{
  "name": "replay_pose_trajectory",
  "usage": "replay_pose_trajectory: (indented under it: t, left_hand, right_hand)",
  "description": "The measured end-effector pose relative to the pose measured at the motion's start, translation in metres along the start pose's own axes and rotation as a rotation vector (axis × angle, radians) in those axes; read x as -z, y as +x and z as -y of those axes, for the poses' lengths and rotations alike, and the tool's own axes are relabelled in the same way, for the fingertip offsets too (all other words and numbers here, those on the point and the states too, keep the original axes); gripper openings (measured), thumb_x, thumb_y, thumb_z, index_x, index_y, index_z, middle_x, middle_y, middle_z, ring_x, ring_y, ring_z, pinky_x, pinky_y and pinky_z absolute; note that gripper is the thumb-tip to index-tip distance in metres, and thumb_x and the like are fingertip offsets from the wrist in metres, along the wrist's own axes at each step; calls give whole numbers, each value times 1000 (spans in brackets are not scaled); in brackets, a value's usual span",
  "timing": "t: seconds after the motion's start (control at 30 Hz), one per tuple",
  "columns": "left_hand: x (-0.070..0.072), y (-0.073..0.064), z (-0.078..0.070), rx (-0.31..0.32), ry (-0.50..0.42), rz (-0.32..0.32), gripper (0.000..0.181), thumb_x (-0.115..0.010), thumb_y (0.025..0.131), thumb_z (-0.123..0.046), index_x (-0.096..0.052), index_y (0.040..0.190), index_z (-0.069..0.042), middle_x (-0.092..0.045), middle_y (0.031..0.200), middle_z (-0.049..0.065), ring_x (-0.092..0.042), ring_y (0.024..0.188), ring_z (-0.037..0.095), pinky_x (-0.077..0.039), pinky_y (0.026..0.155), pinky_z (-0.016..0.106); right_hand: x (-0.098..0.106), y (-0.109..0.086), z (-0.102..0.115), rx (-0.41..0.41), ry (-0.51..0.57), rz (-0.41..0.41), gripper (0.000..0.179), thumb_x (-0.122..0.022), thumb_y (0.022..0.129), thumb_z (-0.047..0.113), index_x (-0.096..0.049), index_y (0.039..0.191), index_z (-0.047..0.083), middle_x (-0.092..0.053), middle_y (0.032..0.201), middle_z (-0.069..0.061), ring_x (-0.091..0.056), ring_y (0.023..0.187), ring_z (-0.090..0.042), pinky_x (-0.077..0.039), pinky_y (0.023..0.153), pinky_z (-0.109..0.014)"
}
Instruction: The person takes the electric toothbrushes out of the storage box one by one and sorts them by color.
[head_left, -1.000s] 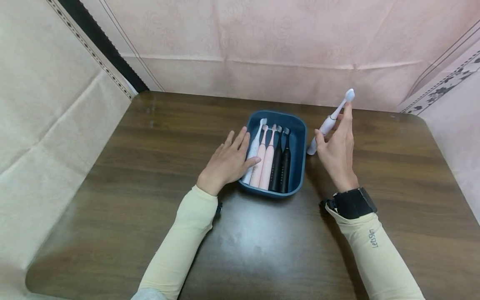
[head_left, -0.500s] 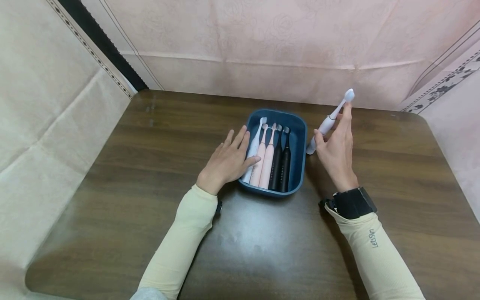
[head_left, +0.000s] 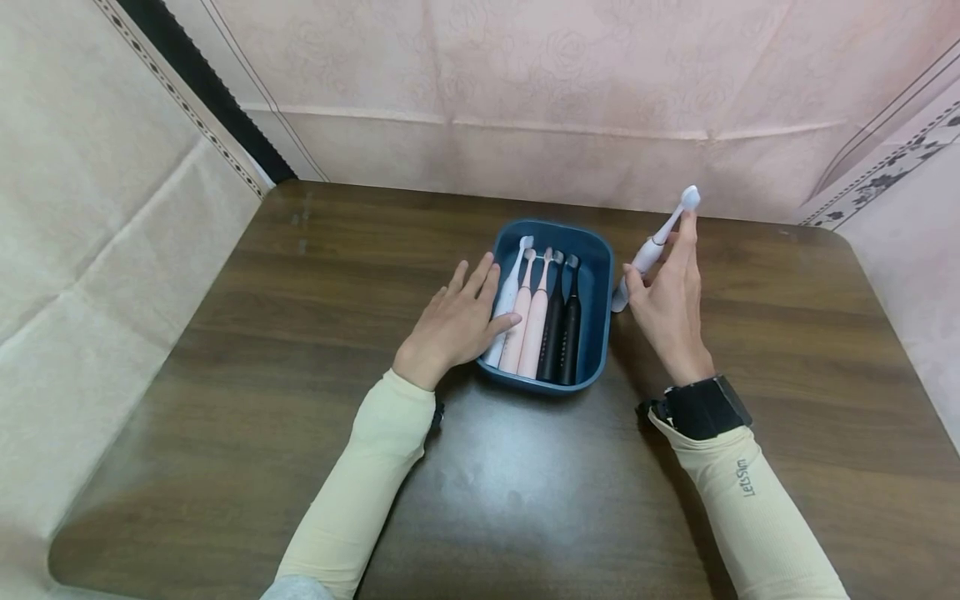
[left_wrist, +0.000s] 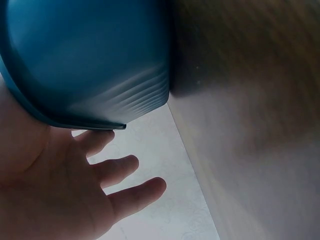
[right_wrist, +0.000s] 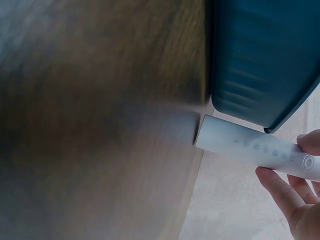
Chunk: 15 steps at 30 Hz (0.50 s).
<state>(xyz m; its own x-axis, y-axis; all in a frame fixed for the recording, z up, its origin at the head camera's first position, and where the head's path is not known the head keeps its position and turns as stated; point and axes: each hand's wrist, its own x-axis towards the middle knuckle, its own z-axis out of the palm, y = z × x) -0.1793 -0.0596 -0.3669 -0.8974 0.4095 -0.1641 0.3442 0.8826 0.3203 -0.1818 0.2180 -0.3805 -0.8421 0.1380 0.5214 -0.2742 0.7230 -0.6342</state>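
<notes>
My right hand (head_left: 672,304) pinches a white electric toothbrush (head_left: 648,255) just right of a blue tray (head_left: 597,325). The brush leans with its head up and away. In the right wrist view, the handle's base (right_wrist: 202,132) is at or close to the tabletop; I cannot tell if it touches. My left hand (head_left: 459,321) rests at the tray's left rim with fingers spread, its thumb over the inside. Lying side by side in the tray are a white toothbrush (head_left: 506,302), two pink toothbrushes (head_left: 534,333) and two black toothbrushes (head_left: 571,333). The thumb partly covers the white one.
The tray stands on a brown wooden table (head_left: 300,367) with rounded corners. Pale patterned cloth (head_left: 525,100) hangs behind the far edge, and more cloth lies along both sides. A dark gap (head_left: 210,92) shows at the back left.
My right hand and the white toothbrush have shifted slightly left, and the brush head sits a little lower. The left hand and the tray keep their places.
</notes>
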Motion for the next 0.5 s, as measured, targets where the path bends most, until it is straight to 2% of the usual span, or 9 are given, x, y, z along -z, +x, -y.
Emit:
replay_pose_trajectory:
  t: [0.2, 0.5]
  left_hand:
    - [1, 0, 0, -6, 0, -2, 82, -45, 104, -55, -10, 164, -11, 3, 171, 4, 0, 155, 36, -19, 120, 56]
    - [1, -1, 0, -12, -1, -2, 82, -45, 104, -56, -10, 164, -11, 3, 171, 5, 0, 155, 36, -20, 120, 56]
  right_hand:
    - [0, 0, 0, 3, 9, 5, 96, -70, 91, -5, -6, 162, 7, -44, 140, -30, -55, 110, -35, -56, 75, -51]
    - [0, 0, -1, -24, 22, 42, 95, -69, 93, -3, -7, 164, 12, -44, 142, -29, -57, 105, -37, -57, 79, -56]
